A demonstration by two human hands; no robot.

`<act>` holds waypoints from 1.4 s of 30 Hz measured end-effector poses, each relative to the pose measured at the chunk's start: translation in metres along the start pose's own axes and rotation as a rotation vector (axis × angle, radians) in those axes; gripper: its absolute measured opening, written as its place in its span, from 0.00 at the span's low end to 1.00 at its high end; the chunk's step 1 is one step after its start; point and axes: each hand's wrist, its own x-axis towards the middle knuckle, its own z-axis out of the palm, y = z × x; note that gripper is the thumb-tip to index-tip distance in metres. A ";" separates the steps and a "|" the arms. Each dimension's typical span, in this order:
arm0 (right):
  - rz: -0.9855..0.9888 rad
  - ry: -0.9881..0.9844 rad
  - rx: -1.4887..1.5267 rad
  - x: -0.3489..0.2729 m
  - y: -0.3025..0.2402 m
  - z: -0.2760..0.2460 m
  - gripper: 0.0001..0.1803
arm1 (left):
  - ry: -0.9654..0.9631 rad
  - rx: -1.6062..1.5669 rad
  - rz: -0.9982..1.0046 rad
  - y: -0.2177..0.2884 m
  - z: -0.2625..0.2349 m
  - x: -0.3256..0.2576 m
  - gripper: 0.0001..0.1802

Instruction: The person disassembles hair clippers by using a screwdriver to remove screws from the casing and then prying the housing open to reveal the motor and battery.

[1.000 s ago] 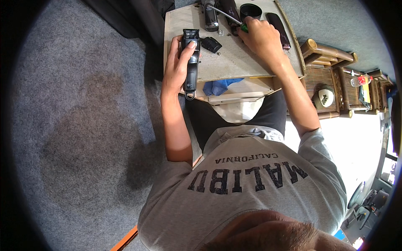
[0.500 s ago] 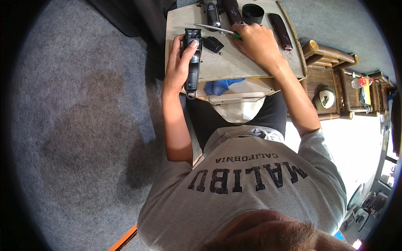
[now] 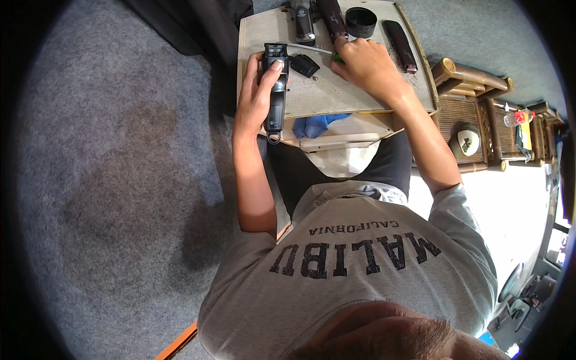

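Note:
My left hand [image 3: 255,99] is closed round a black hair clipper [image 3: 276,96], its head up and its hanging loop down at the table's near edge. My thumb lies on the clipper's front. A screwdriver [image 3: 317,50] with a green handle and a thin metal shaft is gripped in my right hand [image 3: 369,67]. The shaft points left, its tip close to the clipper's head; whether they touch I cannot tell. Between my hands a small black clipper part [image 3: 304,65] lies on the wooden table [image 3: 330,99], with a tiny metal piece beside it.
At the table's far side are a dark grey clipper [image 3: 304,24], a dark maroon clipper [image 3: 331,18] and a round black bowl [image 3: 361,23]. A maroon cover [image 3: 399,45] lies at the right. Below the tabletop hangs a blue cloth [image 3: 318,125]. Bamboo chairs [image 3: 462,114] hold a cap and a bottle.
My right hand has shifted slightly down and left, bringing the screwdriver's shaft lower and its tip to the clipper's head. My left hand holds the clipper nearly still.

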 end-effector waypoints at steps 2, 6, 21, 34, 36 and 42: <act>0.028 -0.003 0.004 0.000 0.000 -0.002 0.19 | 0.004 -0.008 -0.005 0.000 0.000 0.000 0.17; 0.126 0.305 0.091 0.010 0.022 -0.011 0.17 | 0.005 0.024 0.011 0.003 0.005 -0.002 0.16; 0.085 0.143 0.146 -0.012 0.008 -0.020 0.18 | 0.004 0.042 0.014 0.003 0.004 -0.002 0.16; 0.070 0.068 0.059 -0.007 0.001 -0.003 0.14 | -0.001 0.023 0.004 -0.001 0.000 -0.001 0.17; 0.069 0.121 0.087 -0.005 0.009 -0.005 0.14 | -0.007 0.009 -0.002 -0.001 0.000 0.000 0.17; 0.270 0.414 0.096 0.022 0.046 -0.024 0.16 | 0.003 0.005 0.023 -0.002 0.000 0.000 0.17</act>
